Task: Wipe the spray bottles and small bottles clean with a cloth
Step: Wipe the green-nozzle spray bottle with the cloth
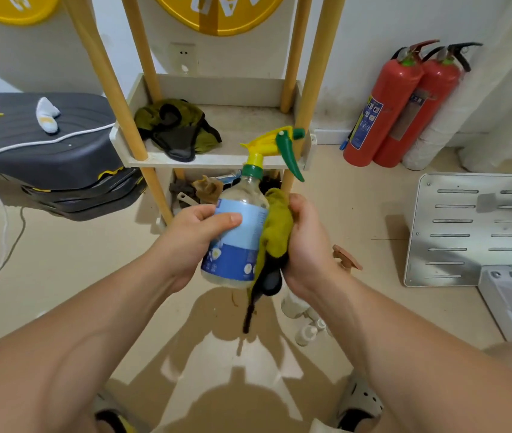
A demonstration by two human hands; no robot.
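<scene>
Gripping the spray bottle (pixel 236 242) round its label with the left hand (pixel 198 242); clutching the cloth (pixel 275 229) against its side with the right hand (pixel 306 245). Held tilted before the shelf (pixel 217 160), with the trigger (pixel 289 154) near its edge. Might snag there, or slip under hard rubbing.
</scene>
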